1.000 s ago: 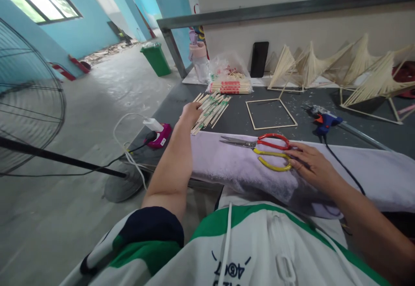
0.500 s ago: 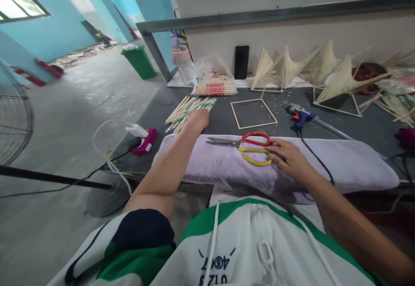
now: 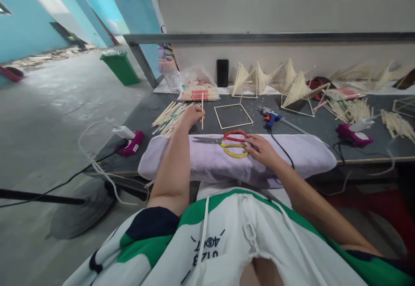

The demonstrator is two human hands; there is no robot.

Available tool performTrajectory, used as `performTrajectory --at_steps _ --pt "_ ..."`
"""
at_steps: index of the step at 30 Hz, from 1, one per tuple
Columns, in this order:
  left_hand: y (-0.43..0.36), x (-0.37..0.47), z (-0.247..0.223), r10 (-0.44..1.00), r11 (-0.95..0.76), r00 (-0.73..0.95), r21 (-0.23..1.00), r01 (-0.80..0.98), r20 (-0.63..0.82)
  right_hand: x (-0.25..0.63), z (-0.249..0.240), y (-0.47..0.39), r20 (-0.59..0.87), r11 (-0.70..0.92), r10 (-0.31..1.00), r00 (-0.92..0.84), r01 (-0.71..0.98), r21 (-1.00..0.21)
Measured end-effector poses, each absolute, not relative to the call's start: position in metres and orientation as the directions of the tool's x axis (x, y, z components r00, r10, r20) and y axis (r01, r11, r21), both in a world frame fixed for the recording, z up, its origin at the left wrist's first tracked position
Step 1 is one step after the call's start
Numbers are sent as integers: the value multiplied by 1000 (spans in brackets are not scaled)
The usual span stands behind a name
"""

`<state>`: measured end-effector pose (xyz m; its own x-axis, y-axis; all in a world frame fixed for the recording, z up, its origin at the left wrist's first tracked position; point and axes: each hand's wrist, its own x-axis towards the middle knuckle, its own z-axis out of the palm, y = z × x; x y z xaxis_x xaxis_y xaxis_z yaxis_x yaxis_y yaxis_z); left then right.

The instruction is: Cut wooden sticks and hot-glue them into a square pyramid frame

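Note:
Pinched upright in my left hand is a pale wooden chopstick. This hand is over the right side of a pile of loose chopsticks, some with green-printed wrapping. My right hand has its fingers on the handle ends of the scissors, which have one red and one yellow handle. Their blades point left and are slightly parted. The scissors lie on a folded lilac towel along the table's front edge. Behind them lies a square frame of thin sticks.
A blue glue gun lies right of the frame, its cord crossing the towel. Stick models, a black phone, a bagged chopstick pack and a bottle line the back. Magenta power sockets stand at the left edge.
My left hand has risen from the pile and moved slightly right, now with a chopstick upright in it. My right hand stays at the scissors. The camera view has turned right.

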<state>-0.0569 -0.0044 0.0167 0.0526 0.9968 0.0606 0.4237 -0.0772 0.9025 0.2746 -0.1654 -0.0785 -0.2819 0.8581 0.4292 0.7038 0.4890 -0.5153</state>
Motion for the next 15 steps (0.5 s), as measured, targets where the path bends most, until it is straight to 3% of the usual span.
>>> performTrajectory --at_steps 2,6,11,15 --pt "-8 -52 12 999 -35 44 971 236 25 275 -77 -165 424 481 864 -272 695 -535" --pt "-17 -49 4 999 -14 34 996 88 11 273 -72 -171 433 464 870 -234 682 -564" --pt "-20 -48 0 998 -57 37 997 54 55 287 -56 -173 446 332 895 9 653 -681" --pt "-18 -43 -2 998 -65 3 995 80 65 327 -27 -151 371 57 886 279 727 -684"
